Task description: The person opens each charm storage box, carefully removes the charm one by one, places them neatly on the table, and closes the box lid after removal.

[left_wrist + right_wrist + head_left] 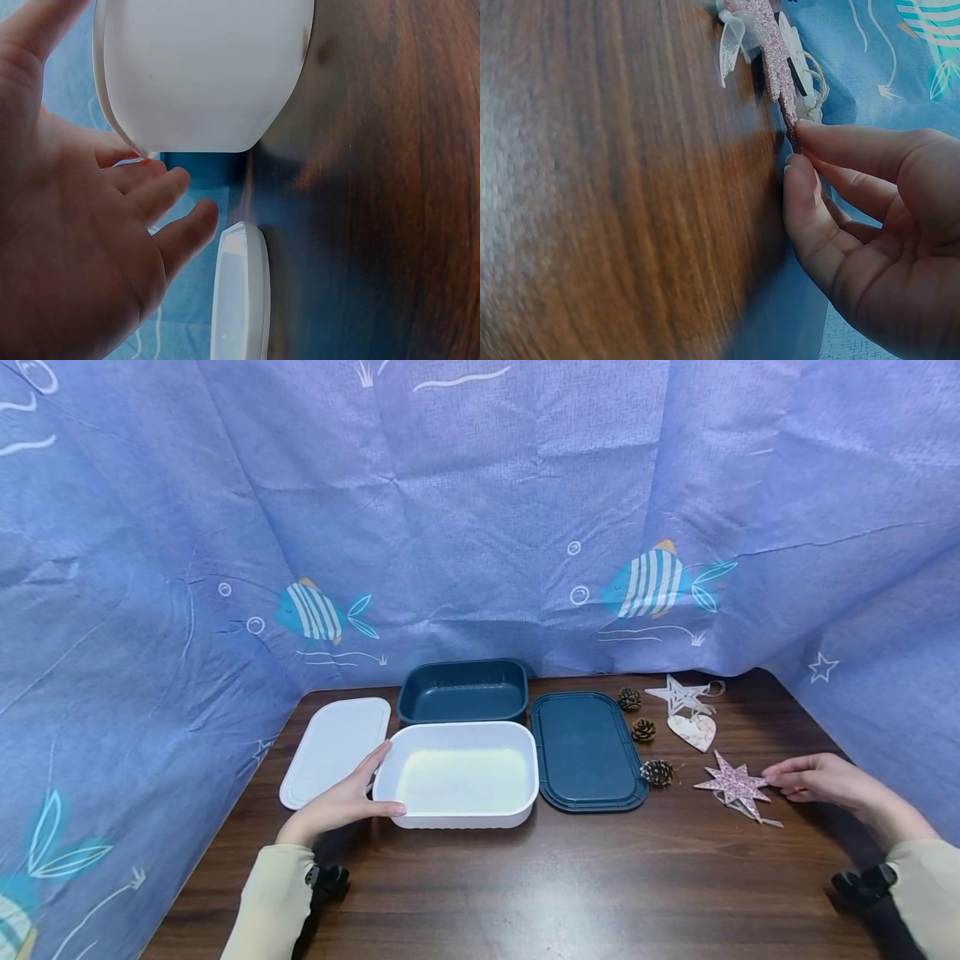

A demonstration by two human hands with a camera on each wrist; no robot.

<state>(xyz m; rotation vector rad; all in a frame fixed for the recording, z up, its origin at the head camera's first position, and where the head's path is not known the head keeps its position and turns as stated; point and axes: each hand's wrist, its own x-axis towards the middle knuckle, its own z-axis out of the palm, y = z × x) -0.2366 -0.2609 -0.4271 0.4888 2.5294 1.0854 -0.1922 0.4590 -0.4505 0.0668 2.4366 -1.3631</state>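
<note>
My left hand [341, 802] holds the left end of a white plastic container [465, 821], thumb on its front side and forefinger near the back corner. In the left wrist view, the other fingers [184, 229] spread below the container's end [202, 82]. Over on the right, my right hand [832, 785] pinches one point of a pink glittery star ornament [735, 782] between thumb and fingers. A pale ribbon [733, 45] hangs from the star in the right wrist view. The container's inside shows no objects.
A white lid [337, 747] lies left of the container. Behind stands a dark blue container [465, 702]; its dark blue lid [588, 752] lies to the right. Several pinecones [643, 730], a white star [681, 695] and a heart ornament [693, 729] lie farther right.
</note>
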